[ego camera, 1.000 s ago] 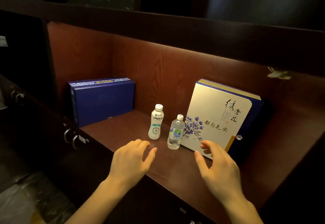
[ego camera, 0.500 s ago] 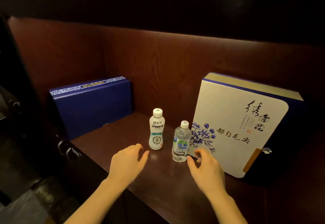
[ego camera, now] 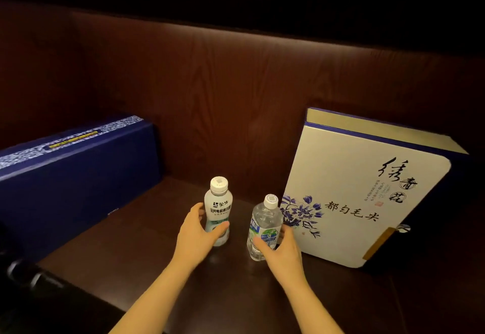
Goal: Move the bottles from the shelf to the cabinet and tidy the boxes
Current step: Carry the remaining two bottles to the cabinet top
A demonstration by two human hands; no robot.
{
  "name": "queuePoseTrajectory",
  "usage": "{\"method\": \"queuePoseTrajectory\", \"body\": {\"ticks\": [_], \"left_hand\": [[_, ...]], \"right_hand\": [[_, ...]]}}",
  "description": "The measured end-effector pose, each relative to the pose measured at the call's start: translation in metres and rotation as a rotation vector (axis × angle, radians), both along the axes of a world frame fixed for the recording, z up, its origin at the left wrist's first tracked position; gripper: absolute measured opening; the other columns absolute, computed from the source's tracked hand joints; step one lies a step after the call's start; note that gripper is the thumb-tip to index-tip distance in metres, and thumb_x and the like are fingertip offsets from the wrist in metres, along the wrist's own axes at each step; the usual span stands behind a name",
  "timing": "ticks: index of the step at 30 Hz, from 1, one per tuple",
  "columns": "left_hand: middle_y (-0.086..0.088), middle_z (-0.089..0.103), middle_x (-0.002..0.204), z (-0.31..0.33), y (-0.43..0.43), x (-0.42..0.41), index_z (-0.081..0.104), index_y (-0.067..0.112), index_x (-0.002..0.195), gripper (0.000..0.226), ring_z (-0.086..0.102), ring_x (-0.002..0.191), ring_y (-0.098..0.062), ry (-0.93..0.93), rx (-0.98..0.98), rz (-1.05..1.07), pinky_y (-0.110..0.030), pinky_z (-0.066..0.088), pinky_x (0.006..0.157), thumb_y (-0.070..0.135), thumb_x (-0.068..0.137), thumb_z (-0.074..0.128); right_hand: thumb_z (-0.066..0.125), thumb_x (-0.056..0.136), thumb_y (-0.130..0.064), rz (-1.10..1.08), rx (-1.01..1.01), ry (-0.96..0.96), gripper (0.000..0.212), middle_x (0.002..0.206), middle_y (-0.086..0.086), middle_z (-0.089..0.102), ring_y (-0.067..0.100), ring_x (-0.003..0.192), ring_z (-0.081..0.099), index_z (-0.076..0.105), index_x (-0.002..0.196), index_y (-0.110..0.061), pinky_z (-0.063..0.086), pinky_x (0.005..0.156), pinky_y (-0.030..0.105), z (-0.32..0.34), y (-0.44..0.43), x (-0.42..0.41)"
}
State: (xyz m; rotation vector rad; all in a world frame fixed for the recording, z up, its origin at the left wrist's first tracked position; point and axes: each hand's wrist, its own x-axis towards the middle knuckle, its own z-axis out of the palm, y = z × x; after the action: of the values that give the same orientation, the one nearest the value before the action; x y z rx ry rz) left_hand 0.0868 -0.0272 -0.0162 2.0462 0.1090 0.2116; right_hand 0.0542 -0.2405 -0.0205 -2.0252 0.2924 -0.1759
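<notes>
Two bottles stand upright on the dark wooden shelf (ego camera: 147,249). My left hand (ego camera: 196,236) wraps around the lower half of the white milk-drink bottle (ego camera: 218,207). To its right, my right hand (ego camera: 282,251) grips the lower part of the clear water bottle (ego camera: 265,218) with the white cap. Both bottles still rest on the shelf surface. A dark blue box (ego camera: 78,176) stands on edge at the left. A cream box with blue flowers and calligraphy (ego camera: 367,192) leans against the back wall at the right.
The shelf bay has a wood back wall (ego camera: 236,84) and a dark overhang above. Metal cabinet handles (ego camera: 23,273) show at the lower left, below the shelf's front edge.
Both hands reached forward from the shelf front and closed around the bottles, left on the white one, right on the water bottle. The view moved closer and lower into the shelf.
</notes>
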Motion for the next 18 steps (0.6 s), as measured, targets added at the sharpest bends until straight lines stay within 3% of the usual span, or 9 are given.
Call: {"method": "queuePoseTrajectory", "body": {"ticks": [3,6,10,14,18], "left_hand": [[0.017,0.054,0.126,-0.006,-0.001,0.013,0.045,0.034,0.134,0.074,0.052,0.108,0.003,-0.021,-0.080,-0.068,-0.021,0.042,0.091,0.044,0.071,0.085],[0.031,0.051,0.112,-0.011,0.000,0.020,0.041,0.044,0.126,0.073,0.051,0.099,0.012,-0.018,-0.138,-0.110,-0.013,0.041,0.084,0.043,0.069,0.086],[0.025,0.055,0.114,-0.020,0.003,0.024,0.045,0.034,0.132,0.074,0.054,0.104,0.002,-0.018,-0.150,-0.125,-0.016,0.044,0.086,0.037,0.072,0.087],[0.006,0.061,0.128,-0.022,0.005,0.027,0.046,0.025,0.136,0.072,0.058,0.119,-0.015,-0.012,-0.107,-0.120,-0.034,0.050,0.097,0.031,0.076,0.085],[0.000,0.062,0.131,-0.021,0.007,0.027,0.047,0.023,0.137,0.072,0.058,0.121,-0.019,-0.028,-0.083,-0.126,-0.042,0.051,0.099,0.032,0.076,0.084]], "right_hand": [[0.086,0.072,-0.036,-0.074,0.052,-0.019,0.071,0.123,0.000,0.061,0.017,0.112,0.061,0.050,0.131,-0.019,0.053,0.093,0.036,-0.004,0.010,0.002],[0.089,0.068,-0.039,-0.134,0.064,-0.059,0.074,0.120,-0.001,0.059,0.017,0.110,0.061,0.050,0.128,-0.021,0.053,0.091,0.036,-0.007,0.021,0.001],[0.090,0.067,-0.035,-0.193,0.029,-0.086,0.077,0.121,0.000,0.056,0.017,0.111,0.058,0.049,0.130,-0.016,0.051,0.094,0.036,-0.009,0.032,0.001],[0.089,0.071,-0.031,-0.242,0.012,-0.096,0.066,0.117,0.002,0.061,0.018,0.107,0.061,0.053,0.124,-0.017,0.051,0.089,0.032,-0.008,0.035,0.000],[0.088,0.072,-0.030,-0.250,0.004,-0.098,0.059,0.114,0.001,0.066,0.017,0.104,0.064,0.056,0.120,-0.021,0.053,0.089,0.034,-0.006,0.037,-0.004]]}}
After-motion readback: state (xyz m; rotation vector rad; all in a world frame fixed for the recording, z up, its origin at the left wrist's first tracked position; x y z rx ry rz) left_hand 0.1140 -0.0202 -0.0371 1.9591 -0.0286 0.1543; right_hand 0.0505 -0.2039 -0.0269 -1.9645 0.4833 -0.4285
